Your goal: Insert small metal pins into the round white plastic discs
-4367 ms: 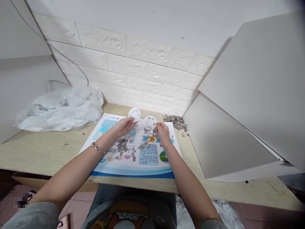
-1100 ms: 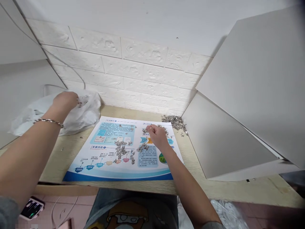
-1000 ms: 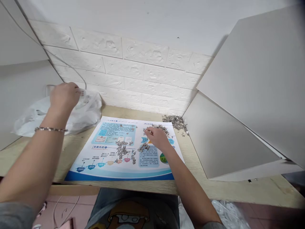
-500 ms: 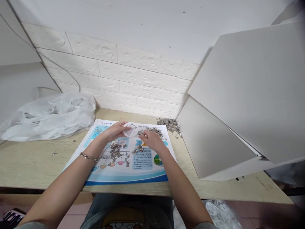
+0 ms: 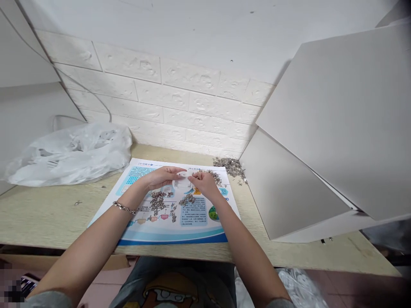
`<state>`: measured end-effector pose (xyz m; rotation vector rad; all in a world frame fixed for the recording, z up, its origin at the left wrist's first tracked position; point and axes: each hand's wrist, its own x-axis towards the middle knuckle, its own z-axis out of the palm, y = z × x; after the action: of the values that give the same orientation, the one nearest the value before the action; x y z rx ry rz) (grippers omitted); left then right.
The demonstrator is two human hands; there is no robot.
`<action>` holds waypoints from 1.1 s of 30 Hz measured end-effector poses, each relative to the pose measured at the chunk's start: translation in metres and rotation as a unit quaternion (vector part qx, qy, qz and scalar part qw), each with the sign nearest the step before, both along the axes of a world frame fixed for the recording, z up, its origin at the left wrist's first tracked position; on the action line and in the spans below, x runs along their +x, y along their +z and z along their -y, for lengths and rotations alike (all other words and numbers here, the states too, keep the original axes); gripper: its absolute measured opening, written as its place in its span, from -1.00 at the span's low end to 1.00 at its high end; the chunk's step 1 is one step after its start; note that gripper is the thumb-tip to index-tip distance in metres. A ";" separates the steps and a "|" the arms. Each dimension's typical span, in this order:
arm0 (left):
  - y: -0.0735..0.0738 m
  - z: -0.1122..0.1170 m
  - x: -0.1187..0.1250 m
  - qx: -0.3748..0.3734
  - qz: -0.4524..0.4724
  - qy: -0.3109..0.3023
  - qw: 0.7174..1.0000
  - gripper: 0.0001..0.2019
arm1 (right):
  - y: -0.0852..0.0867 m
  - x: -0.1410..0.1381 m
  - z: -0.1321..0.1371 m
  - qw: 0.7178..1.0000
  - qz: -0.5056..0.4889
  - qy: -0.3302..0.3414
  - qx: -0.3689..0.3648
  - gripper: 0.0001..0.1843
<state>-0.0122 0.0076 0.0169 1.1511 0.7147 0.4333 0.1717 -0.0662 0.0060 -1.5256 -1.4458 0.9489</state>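
Observation:
My left hand (image 5: 162, 176) and my right hand (image 5: 203, 184) meet over the far half of a blue and white printed sheet (image 5: 167, 222) on the wooden desk (image 5: 48, 209). Between their fingertips is a white round plastic disc (image 5: 182, 181), held low, almost flat to the sheet. The left fingers curl over its near edge. The right fingers pinch at its right side, and what they grip is too small to name. Several small metal pieces (image 5: 157, 201) lie loose on the sheet just in front of both hands.
A white plastic bag (image 5: 69, 152) lies at the back left of the desk. A heap of small metal parts (image 5: 231, 164) sits by the wall at the sheet's far right corner. Large grey boards (image 5: 321, 141) lean at the right. A clear bag (image 5: 298, 291) shows below the desk edge.
My left hand came back from the white bag at the left with a white disc and brought it to my right hand. The disc now sits lower between both hands.

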 end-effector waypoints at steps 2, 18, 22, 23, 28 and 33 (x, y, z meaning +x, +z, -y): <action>-0.001 0.001 0.002 0.004 0.021 0.022 1.000 -0.64 | 0.000 -0.002 -0.001 0.999 -0.034 -0.026 -0.028 -0.71; 0.001 -0.001 0.005 0.080 0.028 0.127 0.988 -0.84 | 0.001 0.016 0.002 0.968 0.246 0.055 0.015 -0.86; -0.001 0.000 0.006 0.075 0.011 0.127 0.989 -0.81 | -0.006 0.016 -0.001 0.959 0.270 0.080 0.036 -0.91; -0.002 0.000 0.006 0.080 0.006 0.126 0.989 -0.80 | -0.008 0.015 -0.002 0.958 0.271 0.088 0.045 -0.92; -0.002 0.001 0.006 0.102 -0.022 0.136 0.985 -0.79 | -0.012 0.011 -0.003 0.959 0.264 0.101 0.040 -0.82; -0.004 0.003 0.007 0.090 -0.054 0.135 0.985 -0.76 | -0.001 0.013 -0.004 0.994 0.094 -0.049 0.042 -0.79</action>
<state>-0.0055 0.0042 0.0131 1.2590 0.9467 0.6798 0.1846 -0.0617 0.0053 -1.6427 -1.5052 0.6932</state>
